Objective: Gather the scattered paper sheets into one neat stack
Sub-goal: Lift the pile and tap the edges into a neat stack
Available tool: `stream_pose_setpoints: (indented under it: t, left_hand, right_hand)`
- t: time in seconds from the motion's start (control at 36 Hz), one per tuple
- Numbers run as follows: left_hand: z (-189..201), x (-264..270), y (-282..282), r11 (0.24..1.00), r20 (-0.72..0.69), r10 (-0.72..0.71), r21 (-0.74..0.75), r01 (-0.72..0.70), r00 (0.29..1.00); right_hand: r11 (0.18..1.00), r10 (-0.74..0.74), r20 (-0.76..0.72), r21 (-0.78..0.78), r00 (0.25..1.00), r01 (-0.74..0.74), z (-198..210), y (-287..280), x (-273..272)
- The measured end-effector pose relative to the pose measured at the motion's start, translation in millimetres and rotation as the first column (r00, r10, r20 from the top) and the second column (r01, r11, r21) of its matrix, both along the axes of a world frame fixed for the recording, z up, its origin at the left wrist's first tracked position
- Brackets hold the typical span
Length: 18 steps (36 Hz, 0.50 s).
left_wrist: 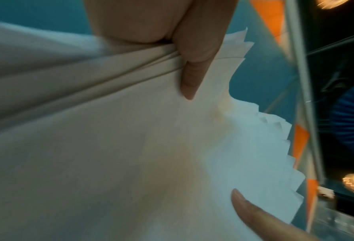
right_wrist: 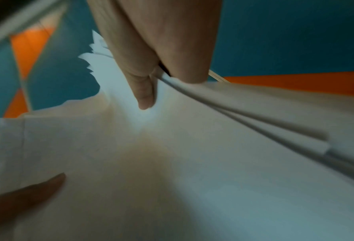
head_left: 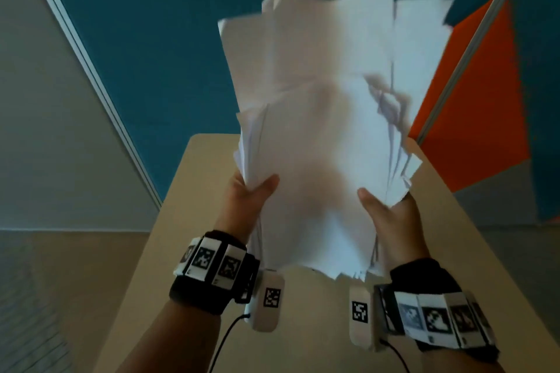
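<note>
A thick bundle of white paper sheets is held upright above the tan table, its edges uneven and fanned at the top and right. My left hand grips the bundle's left edge, thumb on the front face. My right hand grips the right edge the same way. In the left wrist view the sheets fill the frame, with my left thumb pressed on them and the right thumb's tip low in the frame. The right wrist view shows the paper pinched under my right thumb.
The table runs forward between my forearms, with its left edge close to my left wrist. Beyond it stand teal partition panels and an orange panel with a grey frame post at the right.
</note>
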<state>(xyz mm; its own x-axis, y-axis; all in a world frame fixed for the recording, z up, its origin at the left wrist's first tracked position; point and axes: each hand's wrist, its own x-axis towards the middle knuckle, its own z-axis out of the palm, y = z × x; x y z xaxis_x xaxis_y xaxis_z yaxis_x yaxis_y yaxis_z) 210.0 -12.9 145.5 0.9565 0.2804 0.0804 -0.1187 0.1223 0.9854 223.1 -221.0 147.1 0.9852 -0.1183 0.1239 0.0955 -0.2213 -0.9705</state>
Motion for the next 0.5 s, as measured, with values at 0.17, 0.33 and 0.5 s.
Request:
stream_pose_setpoints:
  t: [0.17, 0.33, 0.5]
  left_hand:
    - [62.0, -33.9, -8.1, 0.998, 0.189, -0.03, 0.058, 0.02, 0.982]
    - [16.3, -58.3, -6.4, 1.0, -0.033, -0.002, 0.024, 0.003, 0.999]
    - [-38.9, -77.5, -16.4, 0.999, -0.299, 0.032, 0.032, -0.023, 0.954]
  right_hand:
    - [0.998, -0.022, 0.2, 0.062, 0.98, 0.01, 51.2, -5.4, -31.4]
    - [0.994, 0.031, 0.024, 0.1, 0.999, -0.033, 20.3, -19.1, -58.9]
    - [0.999, 0.031, -0.238, 0.028, 0.971, -0.025, -42.5, -25.8, -71.0]
